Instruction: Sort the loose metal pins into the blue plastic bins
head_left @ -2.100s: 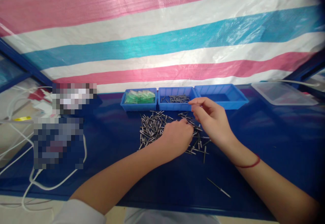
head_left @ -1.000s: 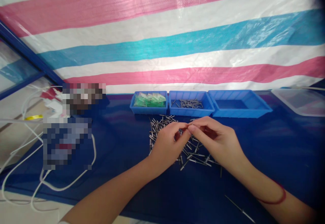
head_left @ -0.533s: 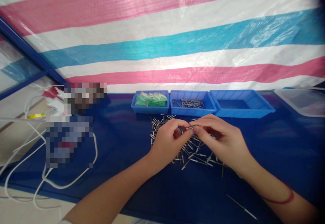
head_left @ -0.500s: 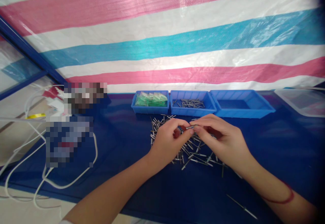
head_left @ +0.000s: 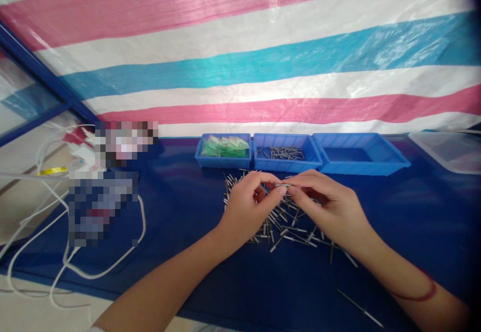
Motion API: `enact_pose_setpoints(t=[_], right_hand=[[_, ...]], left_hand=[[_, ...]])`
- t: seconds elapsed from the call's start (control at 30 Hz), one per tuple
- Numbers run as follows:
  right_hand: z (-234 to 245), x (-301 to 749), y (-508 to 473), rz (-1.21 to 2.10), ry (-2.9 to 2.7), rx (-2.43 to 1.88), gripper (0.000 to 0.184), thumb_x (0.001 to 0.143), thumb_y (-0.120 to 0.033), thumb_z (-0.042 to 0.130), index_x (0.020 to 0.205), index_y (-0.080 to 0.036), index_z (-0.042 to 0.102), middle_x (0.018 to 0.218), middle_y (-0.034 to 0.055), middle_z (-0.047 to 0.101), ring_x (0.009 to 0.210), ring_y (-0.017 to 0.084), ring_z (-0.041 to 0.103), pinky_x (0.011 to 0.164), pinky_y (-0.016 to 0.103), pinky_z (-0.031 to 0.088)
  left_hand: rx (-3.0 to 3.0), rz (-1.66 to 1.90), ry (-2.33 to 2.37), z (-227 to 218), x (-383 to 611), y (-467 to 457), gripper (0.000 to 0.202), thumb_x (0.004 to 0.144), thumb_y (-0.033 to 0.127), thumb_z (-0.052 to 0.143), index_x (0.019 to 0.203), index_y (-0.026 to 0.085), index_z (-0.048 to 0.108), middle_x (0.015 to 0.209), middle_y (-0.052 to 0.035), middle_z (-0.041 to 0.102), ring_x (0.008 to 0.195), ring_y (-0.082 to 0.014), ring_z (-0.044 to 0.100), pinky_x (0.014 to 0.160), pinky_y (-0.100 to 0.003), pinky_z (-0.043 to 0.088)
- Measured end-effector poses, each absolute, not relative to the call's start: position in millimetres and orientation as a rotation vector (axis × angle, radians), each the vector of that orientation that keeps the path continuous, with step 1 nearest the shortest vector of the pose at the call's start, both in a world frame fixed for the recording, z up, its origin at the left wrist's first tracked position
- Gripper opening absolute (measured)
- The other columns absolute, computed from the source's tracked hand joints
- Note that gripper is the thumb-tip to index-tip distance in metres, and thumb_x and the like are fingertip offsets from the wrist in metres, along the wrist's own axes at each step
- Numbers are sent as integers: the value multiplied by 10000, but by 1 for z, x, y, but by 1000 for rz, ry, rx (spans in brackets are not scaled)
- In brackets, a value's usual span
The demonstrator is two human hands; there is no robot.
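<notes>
Between my two hands, level and small, is a metal pop rivet. Thumb and fingers of my left hand pinch its left part. My right hand pinches it from the other side, fingertips almost meeting the left ones. Below and behind the hands a loose pile of pop rivets lies on the blue table, partly covered by both hands. One lone rivet lies apart near the right forearm.
Three blue bins stand in a row behind the pile: a left bin with green packets, a middle bin with metal rivets, and a right bin. A clear plastic lid or tray is far right. White cables loop at left.
The rivet between my fingertips has turned slightly to lie more level. Both hands stay almost in place, still pinching; the view has shifted a little.
</notes>
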State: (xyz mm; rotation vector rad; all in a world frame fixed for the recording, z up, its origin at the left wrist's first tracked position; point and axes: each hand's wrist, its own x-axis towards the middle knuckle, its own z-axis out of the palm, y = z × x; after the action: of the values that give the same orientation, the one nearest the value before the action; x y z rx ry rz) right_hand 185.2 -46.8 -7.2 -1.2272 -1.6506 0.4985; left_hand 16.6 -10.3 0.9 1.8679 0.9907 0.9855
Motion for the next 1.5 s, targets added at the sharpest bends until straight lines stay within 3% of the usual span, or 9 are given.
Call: enact_pose_setpoints(t=[0.33,0.5,0.63,0.8,0.97,1.03,1.17,1.33,1.5], right_hand=[[-8,178,-49,701,-1617,-1256,175,880,-281,550,783,-190,663,766,29,615,698,141,554,619,270,427],[-4,174,-32,900,-1198,-1348,254,841,-399,578,823,-172,692,615,-10,536,527,102,444,480,244,348],[8,176,-7,1046,-819,-1246,250,796,-398,623,826,-156,679,627,-23,480,479,64,363,402,212,263],[22,192,7,1102,-718,-1155,274,798,-402,590,876,-153,675,727,-11,492,470,46,343,363,201,227],[15,211,-2,1011,-726,-1143,183,770,-304,591,838,-151,664,682,-21,473,470,49,341,375,199,225],[8,216,-7,979,-709,-1161,162,753,-292,603,804,-148,660,668,-21,472,474,53,347,379,199,230],[-2,222,-13,954,-707,-1190,142,740,-290,614,760,-155,653,638,-25,463,471,59,353,390,208,253],[4,229,-18,717,-1028,-1346,176,816,-307,538,767,-179,649,632,-13,517,506,93,426,458,237,329],[16,234,-36,450,-2107,-1506,128,808,-212,557,742,-193,665,715,10,628,613,121,534,612,261,398]], left_hand=[[1727,920,984,6,16,-9,157,846,320,594,895,172,611,803,3,604,609,-78,479,577,-209,387],[1492,992,1007,4,14,1,263,876,384,545,1041,180,562,792,4,563,593,-75,456,543,-206,354],[1462,1026,987,6,11,8,253,897,370,508,1052,176,551,770,4,559,562,-74,438,523,-209,338],[1896,841,976,11,13,-8,182,884,294,544,1021,191,602,824,-2,614,603,-94,487,580,-229,390],[2566,444,358,-2,39,-59,193,920,302,516,1011,211,660,983,-21,650,864,-155,579,804,-300,432],[2755,373,266,-10,51,-75,213,925,343,507,1023,221,653,1047,-29,632,876,-176,566,735,-318,426],[2918,291,196,-18,64,-89,200,950,221,458,879,193,642,941,-23,633,839,-167,545,716,-328,389],[2954,371,241,-10,59,-76,212,967,242,430,894,190,621,919,-24,640,876,-171,526,740,-341,348],[2921,458,970,-2,31,-25,212,964,289,439,958,198,630,937,-36,658,891,-197,529,754,-356,329]])
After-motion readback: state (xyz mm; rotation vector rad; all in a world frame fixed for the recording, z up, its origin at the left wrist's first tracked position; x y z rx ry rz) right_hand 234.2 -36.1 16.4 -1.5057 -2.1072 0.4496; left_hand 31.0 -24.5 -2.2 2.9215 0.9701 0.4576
